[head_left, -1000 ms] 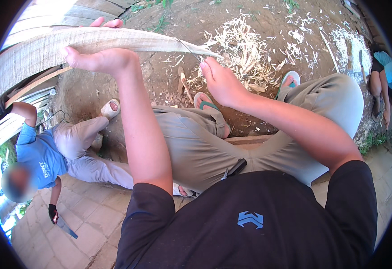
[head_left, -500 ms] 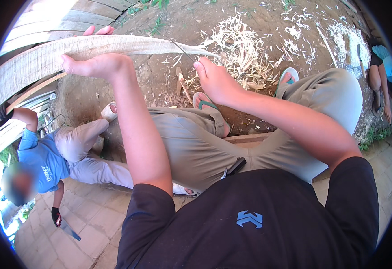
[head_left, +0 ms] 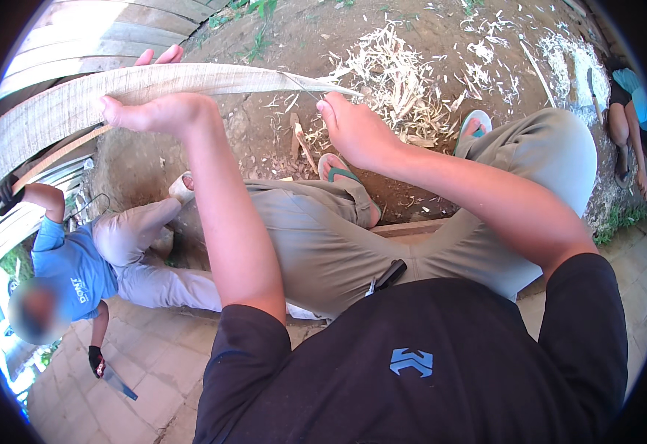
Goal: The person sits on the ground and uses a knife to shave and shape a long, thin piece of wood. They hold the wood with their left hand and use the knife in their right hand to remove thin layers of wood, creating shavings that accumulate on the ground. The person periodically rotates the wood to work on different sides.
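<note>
A long, pale wooden plank (head_left: 227, 78) comes in from the left and tapers to a narrow tip over the ground ahead. My left hand (head_left: 164, 115) grips it from the near side, thumb on the near face and fingertips showing past the far edge. My right hand (head_left: 364, 135) is closed around a knife (head_left: 302, 85), seen as a thin dark blade lying across the plank close to its tapered end. The knife's handle is hidden inside my fist.
Wood shavings (head_left: 393, 81) are heaped on the dirt beyond my sandalled feet. At left, a person in a blue shirt (head_left: 79, 263) holds a handsaw (head_left: 120, 385) and a thin wood strip (head_left: 64, 153). Another person (head_left: 630, 111) is at the far right. Stacked boards (head_left: 109, 37) lie upper left.
The knife blade and my right hand have shifted slightly, with less of the blade showing above the plank. The plank sits a little lower. The person at left has moved slightly, saw included.
</note>
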### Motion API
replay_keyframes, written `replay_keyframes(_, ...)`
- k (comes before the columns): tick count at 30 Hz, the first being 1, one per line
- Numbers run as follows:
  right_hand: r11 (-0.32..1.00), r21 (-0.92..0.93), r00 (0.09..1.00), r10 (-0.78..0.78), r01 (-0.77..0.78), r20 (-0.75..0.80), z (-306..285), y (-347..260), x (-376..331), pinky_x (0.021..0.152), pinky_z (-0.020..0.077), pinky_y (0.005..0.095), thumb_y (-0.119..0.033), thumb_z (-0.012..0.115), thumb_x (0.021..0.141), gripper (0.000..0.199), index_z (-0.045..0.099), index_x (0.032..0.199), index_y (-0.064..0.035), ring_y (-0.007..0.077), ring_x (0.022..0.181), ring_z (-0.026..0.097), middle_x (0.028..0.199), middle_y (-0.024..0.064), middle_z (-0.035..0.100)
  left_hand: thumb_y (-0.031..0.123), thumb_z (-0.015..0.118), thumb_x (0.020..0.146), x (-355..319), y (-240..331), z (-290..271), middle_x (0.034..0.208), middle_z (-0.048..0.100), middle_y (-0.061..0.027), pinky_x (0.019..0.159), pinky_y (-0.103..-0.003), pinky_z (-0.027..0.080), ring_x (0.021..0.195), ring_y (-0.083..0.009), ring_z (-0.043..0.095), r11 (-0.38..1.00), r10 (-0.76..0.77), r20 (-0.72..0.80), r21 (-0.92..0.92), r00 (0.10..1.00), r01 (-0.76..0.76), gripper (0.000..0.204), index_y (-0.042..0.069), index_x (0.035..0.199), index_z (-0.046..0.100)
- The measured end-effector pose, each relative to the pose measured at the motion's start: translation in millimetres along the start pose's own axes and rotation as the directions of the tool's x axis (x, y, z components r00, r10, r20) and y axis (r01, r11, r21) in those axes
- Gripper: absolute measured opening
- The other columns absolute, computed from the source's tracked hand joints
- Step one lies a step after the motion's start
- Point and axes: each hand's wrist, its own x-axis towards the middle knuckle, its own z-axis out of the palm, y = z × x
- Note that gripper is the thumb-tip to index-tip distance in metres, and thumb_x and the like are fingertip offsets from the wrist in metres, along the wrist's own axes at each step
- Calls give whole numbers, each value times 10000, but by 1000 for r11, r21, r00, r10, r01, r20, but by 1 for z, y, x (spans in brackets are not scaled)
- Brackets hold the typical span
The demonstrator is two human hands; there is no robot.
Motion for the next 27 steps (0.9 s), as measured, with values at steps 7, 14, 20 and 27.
replay_keyframes(7, 979, 116, 986, 161, -166, 51, 5, 21, 3, 672, 477, 467, -297, 387, 1048, 326, 519, 1011, -2, 430, 698, 606, 720, 228, 606, 654, 311, 905, -7, 6, 1, 899, 575, -192, 671, -448, 510, 626, -344, 613, 999, -15, 10, -35, 1000, 15, 692, 13, 1150, 399)
replay_keyframes(14, 990, 124, 998, 66, -62, -21, 8, 26, 2, 699, 438, 467, -295, 385, 1045, 337, 518, 1001, 11, 397, 718, 578, 768, 229, 591, 636, 309, 909, -17, 10, 6, 895, 572, -197, 667, -451, 517, 625, -353, 613, 999, 37, 48, -27, 998, -35, 670, 22, 1163, 395)
replay_keyframes(20, 944, 329, 1000, 28, -23, -12, 18, 13, -18, 698, 428, 449, -316, 377, 1044, 358, 507, 946, 3, 334, 667, 521, 722, 184, 542, 632, 309, 908, -18, 11, 4, 902, 578, -190, 663, -443, 516, 631, -348, 616, 999, 53, 57, -15, 997, -52, 655, 33, 1155, 402)
replay_keyframes(27, 966, 254, 998, -56, 53, 6, 17, 0, -23, 673, 491, 478, -313, 328, 1050, 397, 520, 967, 25, 374, 643, 648, 662, 225, 603, 648, 324, 903, -18, 14, 3, 890, 579, -171, 664, -432, 509, 640, -328, 611, 1000, 20, 23, -18, 1000, -19, 656, 30, 1102, 419)
